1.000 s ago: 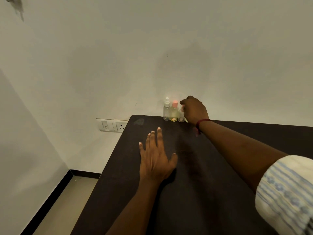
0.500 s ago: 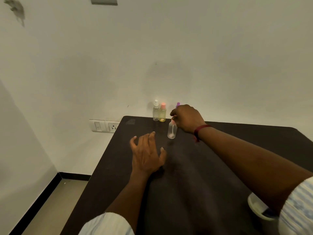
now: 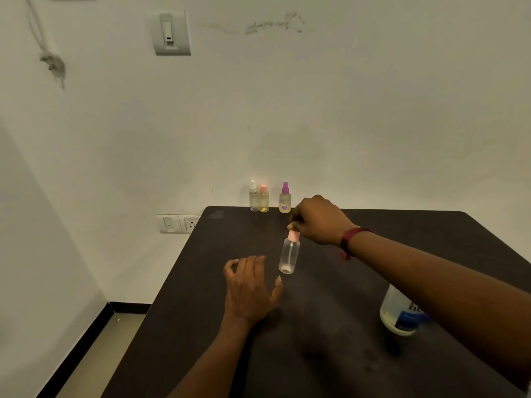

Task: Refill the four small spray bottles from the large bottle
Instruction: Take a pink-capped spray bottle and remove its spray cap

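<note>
My right hand (image 3: 320, 221) pinches the pink top of a clear small spray bottle (image 3: 289, 255) and holds it over the middle of the dark table (image 3: 330, 326). Just left of that bottle my left hand (image 3: 250, 288) hovers, fingers loosely curled and holding nothing. Three other small spray bottles stand at the table's far edge by the wall: a clear one with a white top (image 3: 253, 196), a yellowish one with an orange top (image 3: 263, 198), and one with a purple top (image 3: 285, 198). The large bottle (image 3: 398, 313) with a blue label stands at the right, partly hidden by my right forearm.
The table's left edge drops to the floor (image 3: 94, 366). A wall socket plate (image 3: 178, 223) sits just left of the table's far corner, and a switch plate (image 3: 169, 33) is high on the wall.
My right hand took the pink-topped bottle from the row at the wall and brought it toward me. My left hand lifted from lying flat and its fingers curled.
</note>
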